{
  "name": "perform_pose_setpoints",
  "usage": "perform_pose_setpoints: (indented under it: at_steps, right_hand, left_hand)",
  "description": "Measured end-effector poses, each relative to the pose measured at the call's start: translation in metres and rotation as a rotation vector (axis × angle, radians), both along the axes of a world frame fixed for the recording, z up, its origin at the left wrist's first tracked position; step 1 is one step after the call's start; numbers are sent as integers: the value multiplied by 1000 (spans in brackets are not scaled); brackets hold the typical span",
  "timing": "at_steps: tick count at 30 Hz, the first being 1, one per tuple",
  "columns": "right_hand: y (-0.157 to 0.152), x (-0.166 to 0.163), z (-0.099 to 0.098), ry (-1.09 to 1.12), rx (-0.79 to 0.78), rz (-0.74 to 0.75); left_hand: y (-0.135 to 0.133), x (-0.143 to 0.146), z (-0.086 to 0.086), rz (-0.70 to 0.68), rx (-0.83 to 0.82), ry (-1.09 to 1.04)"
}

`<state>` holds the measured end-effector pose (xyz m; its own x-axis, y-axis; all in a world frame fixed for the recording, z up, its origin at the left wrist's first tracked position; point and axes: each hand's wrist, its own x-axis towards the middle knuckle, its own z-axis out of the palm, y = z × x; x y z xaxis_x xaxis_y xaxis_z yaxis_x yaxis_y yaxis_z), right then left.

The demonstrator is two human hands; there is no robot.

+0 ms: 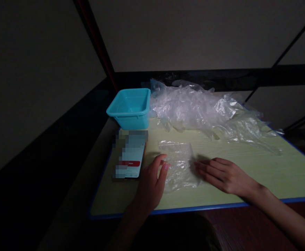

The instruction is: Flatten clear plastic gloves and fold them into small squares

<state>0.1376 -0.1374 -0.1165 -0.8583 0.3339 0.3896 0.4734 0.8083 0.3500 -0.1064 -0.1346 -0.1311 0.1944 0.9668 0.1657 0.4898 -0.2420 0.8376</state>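
A clear plastic bag [180, 164] lies flat on the table in front of me, its surface wrinkled and shiny toward the near end. At its left edge is my left hand [154, 183], thumb and index finger apart with a gap between their tips. My right hand [224, 174] rests palm down at the bag's right edge, fingers stretched toward it and the fingertips at or just beside the plastic. Neither hand visibly grips the bag.
A turquoise plastic basket [131, 122] stands at the table's back left. A large heap of clear plastic bags [191, 106] spreads across the back and right. A phone [134, 157], partly pixelated, lies left of my left hand. The pale table [285, 174] has a blue edge.
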Motion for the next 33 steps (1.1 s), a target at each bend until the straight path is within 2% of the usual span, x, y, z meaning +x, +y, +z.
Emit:
perform_pose_setpoints:
  at_steps: [11,19,29,33]
  right_hand:
    - [20,0,-2,-18,59,75]
    - [23,3,-4,-25,17,98]
    - [23,8,-4,3,-44,135]
    - [22,13,-3,0,-63,142]
  left_hand:
    - [1,1,0,-3,15,-5]
    - [-1,0,1,8,35,6]
    - [1,-2,3,115,128,-32]
    - [1,-4,2,115,104,-52]
